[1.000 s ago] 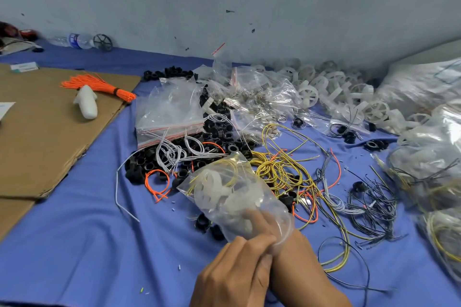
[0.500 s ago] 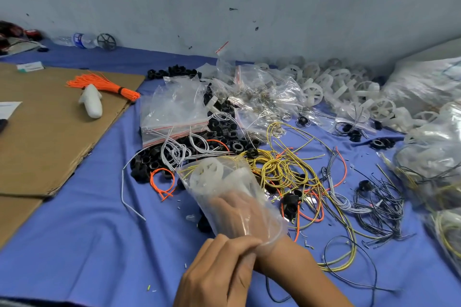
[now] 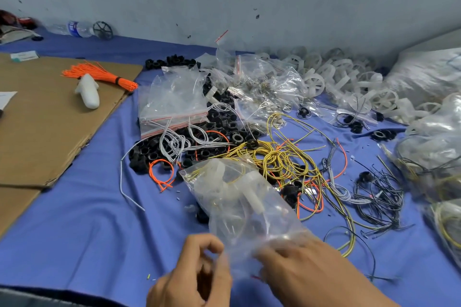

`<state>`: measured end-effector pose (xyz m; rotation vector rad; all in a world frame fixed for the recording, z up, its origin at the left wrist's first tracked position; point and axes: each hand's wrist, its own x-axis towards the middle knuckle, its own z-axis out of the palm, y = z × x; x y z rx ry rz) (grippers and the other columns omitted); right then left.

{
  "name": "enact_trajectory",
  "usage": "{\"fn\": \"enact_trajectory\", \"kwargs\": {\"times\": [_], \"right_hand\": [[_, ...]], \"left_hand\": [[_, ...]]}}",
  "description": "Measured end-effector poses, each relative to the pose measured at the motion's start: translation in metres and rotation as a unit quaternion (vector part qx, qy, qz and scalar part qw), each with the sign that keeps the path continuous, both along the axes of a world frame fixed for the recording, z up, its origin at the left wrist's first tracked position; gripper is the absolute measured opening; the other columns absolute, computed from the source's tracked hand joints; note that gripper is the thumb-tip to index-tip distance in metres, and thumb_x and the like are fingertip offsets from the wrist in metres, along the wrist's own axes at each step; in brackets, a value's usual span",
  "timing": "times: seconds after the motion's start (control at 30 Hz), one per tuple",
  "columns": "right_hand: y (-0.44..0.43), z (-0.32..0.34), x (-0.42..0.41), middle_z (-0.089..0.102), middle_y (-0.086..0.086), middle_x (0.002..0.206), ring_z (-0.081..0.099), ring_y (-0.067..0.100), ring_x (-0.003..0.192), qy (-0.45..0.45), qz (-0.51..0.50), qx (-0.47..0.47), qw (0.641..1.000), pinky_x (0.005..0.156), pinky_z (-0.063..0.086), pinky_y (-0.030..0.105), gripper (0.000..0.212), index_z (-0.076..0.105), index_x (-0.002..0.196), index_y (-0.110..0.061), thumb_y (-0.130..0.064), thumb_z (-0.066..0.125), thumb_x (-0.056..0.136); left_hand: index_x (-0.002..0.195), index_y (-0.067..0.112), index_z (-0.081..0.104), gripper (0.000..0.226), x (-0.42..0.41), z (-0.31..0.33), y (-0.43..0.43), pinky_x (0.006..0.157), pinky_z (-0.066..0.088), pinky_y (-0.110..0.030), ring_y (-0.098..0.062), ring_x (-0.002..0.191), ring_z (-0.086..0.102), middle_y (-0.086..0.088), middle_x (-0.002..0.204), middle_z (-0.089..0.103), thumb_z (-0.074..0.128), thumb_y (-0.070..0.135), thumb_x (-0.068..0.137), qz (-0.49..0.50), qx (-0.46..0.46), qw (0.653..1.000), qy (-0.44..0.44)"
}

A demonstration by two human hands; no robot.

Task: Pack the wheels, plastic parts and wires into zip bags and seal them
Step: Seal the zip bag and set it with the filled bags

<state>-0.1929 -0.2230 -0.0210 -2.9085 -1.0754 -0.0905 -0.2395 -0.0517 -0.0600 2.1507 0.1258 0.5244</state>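
A clear zip bag with white plastic wheels and a yellow wire inside lies tilted over the blue cloth, its mouth toward me. My left hand pinches the mouth's left edge with curled fingers. My right hand, blurred, holds the mouth's right side from outside. Beyond the bag lie yellow wires, black plastic parts, grey wires, black wires and loose white wheels.
A stack of empty zip bags sits behind the black parts. Filled bags pile up at the right edge. Cardboard on the left carries an orange wire bundle and a white object. A water bottle lies by the wall.
My right hand, which was deep inside the bag, has come out and now holds its mouth. The bag has dropped lower and stretched toward me; my left hand shifted to the mouth's left edge.
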Motion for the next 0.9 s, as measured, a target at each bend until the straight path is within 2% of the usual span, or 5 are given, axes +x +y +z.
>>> {"fn": "enact_trajectory", "kwargs": {"times": [0.23, 0.37, 0.5, 0.67, 0.9], "right_hand": [[-0.021, 0.078, 0.032, 0.067, -0.007, 0.097, 0.059, 0.02, 0.102, -0.089, -0.001, 0.089, 0.992, 0.091, 0.038, 0.026, 0.06, 0.072, 0.102, -0.022, -0.069, 0.038, 0.087], [-0.028, 0.105, 0.053, 0.067, -0.01, 0.093, 0.058, 0.027, 0.108, -0.188, -0.011, 0.053, 0.981, 0.089, 0.036, 0.044, 0.031, 0.072, 0.083, -0.029, -0.055, 0.055, 0.085], [-0.041, 0.125, 0.073, 0.05, -0.003, 0.132, 0.045, 0.019, 0.113, -0.092, -0.003, 0.12, 0.989, 0.093, 0.035, 0.035, 0.029, 0.068, 0.085, -0.037, -0.063, 0.055, 0.086], [-0.035, 0.1, 0.116, 0.066, 0.0, 0.077, 0.06, 0.022, 0.071, 0.138, -0.053, 0.144, 0.978, 0.067, 0.051, 0.036, 0.03, 0.063, 0.079, -0.017, -0.043, 0.058, 0.094], [-0.042, 0.083, 0.124, 0.059, -0.002, 0.065, 0.051, 0.016, 0.062, 0.183, -0.037, 0.333, 0.924, 0.067, 0.051, 0.051, 0.019, 0.067, 0.076, -0.029, -0.043, 0.067, 0.088]], "left_hand": [[0.086, 0.027, 0.071, 0.007, 0.066, 0.108, 0.026, 0.055, 0.052, -0.018, -0.013, 0.058, 0.069, -0.001, 0.066, 0.07, 0.071, 0.021, 0.082, -0.092, -0.189, 0.974, -0.086], [0.083, 0.018, 0.07, 0.011, 0.099, 0.146, 0.032, 0.053, 0.052, -0.02, -0.012, 0.053, 0.065, -0.004, 0.06, 0.07, 0.072, 0.007, 0.084, -0.118, -0.19, 0.97, -0.091], [0.08, 0.017, 0.073, 0.011, 0.121, 0.16, 0.047, 0.046, 0.049, -0.021, -0.014, 0.047, 0.058, -0.002, 0.057, 0.067, 0.064, 0.011, 0.077, -0.129, -0.211, 0.966, -0.071], [0.084, 0.014, 0.071, 0.02, 0.16, 0.134, 0.053, 0.05, 0.049, -0.017, -0.009, 0.05, 0.056, 0.004, 0.056, 0.065, 0.06, -0.002, 0.089, -0.124, -0.186, 0.972, 0.072], [0.092, 0.03, 0.071, 0.014, 0.161, 0.106, 0.079, 0.067, 0.047, -0.028, -0.009, 0.064, 0.053, 0.005, 0.081, 0.066, 0.076, 0.018, 0.085, -0.135, 0.027, 0.99, 0.011]]}}
